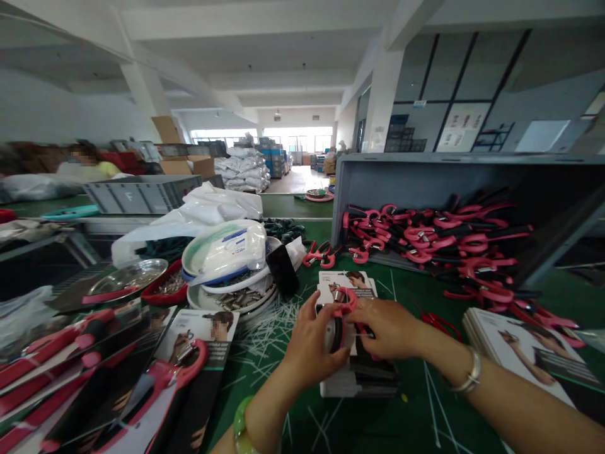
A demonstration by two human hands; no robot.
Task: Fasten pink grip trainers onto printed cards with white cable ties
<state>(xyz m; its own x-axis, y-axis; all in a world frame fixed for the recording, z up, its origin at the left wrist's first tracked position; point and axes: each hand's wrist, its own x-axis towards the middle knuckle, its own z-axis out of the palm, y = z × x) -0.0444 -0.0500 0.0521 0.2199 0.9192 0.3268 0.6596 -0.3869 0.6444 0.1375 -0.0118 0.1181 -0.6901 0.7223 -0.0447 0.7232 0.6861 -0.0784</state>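
A pink-and-black hand grip strengthener (348, 299) lies on top of a stack of printed backing cards (338, 383) in front of me. My left hand (312, 343) wraps its fingers and thumb around the left side of the strengthener. From the right, my right hand (390, 326) has its fingers closed on the same strengthener, just below its pink curved head. The right fingertips are partly hidden. Many thin white zip ties (265, 343) are scattered on the green table left of the stack.
A tipped grey crate (347, 183) spills pink-and-black grip strengtheners (425, 236) at right. Another card stack (534, 353) sits near my right forearm. Carded strengtheners (184, 372) lie at left. Behind them are a red bowl (163, 287), stacked basins (203, 258) and a dark phone (282, 271). A person (89, 161) sits far left.
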